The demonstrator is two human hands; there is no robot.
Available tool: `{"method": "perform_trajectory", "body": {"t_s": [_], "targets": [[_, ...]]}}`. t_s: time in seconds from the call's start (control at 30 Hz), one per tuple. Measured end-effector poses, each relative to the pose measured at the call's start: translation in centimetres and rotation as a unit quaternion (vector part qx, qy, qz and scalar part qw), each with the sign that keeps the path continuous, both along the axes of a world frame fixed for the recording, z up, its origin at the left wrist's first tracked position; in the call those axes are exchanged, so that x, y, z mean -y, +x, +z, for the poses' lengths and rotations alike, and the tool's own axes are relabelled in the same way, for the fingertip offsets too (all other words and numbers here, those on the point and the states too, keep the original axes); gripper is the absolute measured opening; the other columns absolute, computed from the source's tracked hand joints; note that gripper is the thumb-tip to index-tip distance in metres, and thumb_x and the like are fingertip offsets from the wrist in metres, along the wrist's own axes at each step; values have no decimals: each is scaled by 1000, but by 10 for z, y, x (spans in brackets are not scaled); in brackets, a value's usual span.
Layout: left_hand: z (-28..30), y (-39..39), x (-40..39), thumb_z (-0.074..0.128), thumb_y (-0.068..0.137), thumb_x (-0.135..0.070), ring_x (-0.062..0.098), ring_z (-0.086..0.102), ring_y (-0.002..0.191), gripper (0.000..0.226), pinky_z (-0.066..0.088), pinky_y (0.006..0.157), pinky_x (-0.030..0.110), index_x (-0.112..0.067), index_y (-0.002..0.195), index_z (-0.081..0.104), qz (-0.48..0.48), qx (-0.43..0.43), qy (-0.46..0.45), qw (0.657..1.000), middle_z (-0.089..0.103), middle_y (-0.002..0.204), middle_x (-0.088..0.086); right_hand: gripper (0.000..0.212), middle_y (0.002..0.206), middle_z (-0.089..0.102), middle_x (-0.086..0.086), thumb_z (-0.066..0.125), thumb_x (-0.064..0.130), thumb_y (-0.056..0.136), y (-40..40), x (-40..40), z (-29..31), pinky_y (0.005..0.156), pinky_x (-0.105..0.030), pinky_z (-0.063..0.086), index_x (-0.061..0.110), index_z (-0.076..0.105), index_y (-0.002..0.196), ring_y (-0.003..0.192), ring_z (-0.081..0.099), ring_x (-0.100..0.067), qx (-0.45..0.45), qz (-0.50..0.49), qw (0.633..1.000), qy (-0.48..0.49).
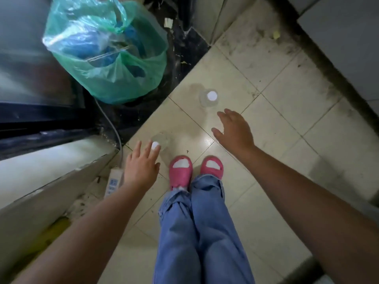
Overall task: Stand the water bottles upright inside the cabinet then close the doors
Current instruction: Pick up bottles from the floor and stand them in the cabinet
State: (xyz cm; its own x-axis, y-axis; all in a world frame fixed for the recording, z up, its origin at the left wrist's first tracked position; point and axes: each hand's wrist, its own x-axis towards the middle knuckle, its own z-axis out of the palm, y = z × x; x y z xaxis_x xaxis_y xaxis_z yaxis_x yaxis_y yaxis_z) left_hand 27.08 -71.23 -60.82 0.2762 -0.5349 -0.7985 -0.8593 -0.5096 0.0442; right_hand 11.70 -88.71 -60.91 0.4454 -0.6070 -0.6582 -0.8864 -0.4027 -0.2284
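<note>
Two clear water bottles with white caps stand upright on the tiled floor, seen from above. The nearer bottle (160, 141) is just in front of my left foot, and my left hand (141, 167) hovers over it, fingers spread, fingertips at its cap. The farther bottle (209, 97) stands ahead of my right hand (233, 130), which is open, palm down, a short way short of it and not touching. No cabinet interior shows in this view.
A green plastic bag (108, 52) full of stuff sits on dark flooring at upper left. A white power strip (113, 182) and its cable lie by a pale ledge on the left. My pink slippers (195, 169) are below the bottles. Grey panels run along the right.
</note>
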Motion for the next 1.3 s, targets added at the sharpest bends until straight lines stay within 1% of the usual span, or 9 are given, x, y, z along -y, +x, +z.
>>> {"method": "perform_trajectory", "body": {"t_s": [0.23,0.33,0.47,0.63,0.87,1.13,1.23,1.27,1.3], "targets": [[-94,-3,-1,44,97,-20,29,9,147,59,23,118,42,-17,148,14,100,-25,4,995,6,160,7,74,159,3,-13,56,21,93,28,40,-101,113,-43,30,14,10,150,144,17,-30,-32,15,999,-6],[-108,-7,3,47,95,-7,34,25,140,60,36,109,44,-11,146,17,126,-21,3,992,11,158,14,72,158,11,-14,58,13,91,31,39,-119,111,-40,34,10,15,149,142,24,-31,18,17,999,-30],[-115,-8,8,46,89,6,35,37,132,58,43,103,44,-4,142,24,94,13,10,995,28,149,20,45,141,41,-17,56,12,92,35,40,-129,96,-38,42,0,40,132,129,37,-30,35,51,994,-85],[-104,-4,19,51,87,3,33,52,104,28,53,77,38,-1,115,48,17,25,33,999,50,122,19,35,131,45,-19,45,-8,89,19,27,-119,82,-37,45,-1,48,123,120,40,-32,26,70,995,-63],[-55,-48,54,42,89,5,35,44,116,33,48,89,40,-3,121,44,-117,20,71,990,41,127,22,36,133,41,-22,47,-11,87,-78,-17,-56,87,-37,49,-7,49,122,124,38,-34,-29,-1,998,54],[20,-140,100,39,91,2,35,43,120,42,45,97,39,-6,133,38,-374,30,49,926,37,134,22,34,132,43,-20,47,-7,87,-194,-101,37,90,-35,50,-3,52,121,125,40,-34,-114,-246,958,92],[51,-191,110,40,90,3,35,43,120,43,45,97,39,-6,132,38,-474,27,28,880,38,133,21,32,93,65,-29,75,-18,52,-236,-130,68,54,-32,57,-13,67,83,86,64,-43,-86,-368,925,33],[63,-209,111,41,89,4,35,43,120,44,45,97,39,-6,132,38,-495,25,14,869,38,133,21,35,95,64,-28,75,-17,53,-249,-138,81,55,-31,57,-12,66,86,88,64,-42,-88,-399,912,29],[74,-227,112,43,89,3,35,44,119,45,45,97,39,-5,132,38,-517,26,8,855,39,132,22,35,110,59,-27,67,-15,67,-259,-148,92,68,-33,57,-11,62,102,103,58,-40,-82,-437,894,45]]}}
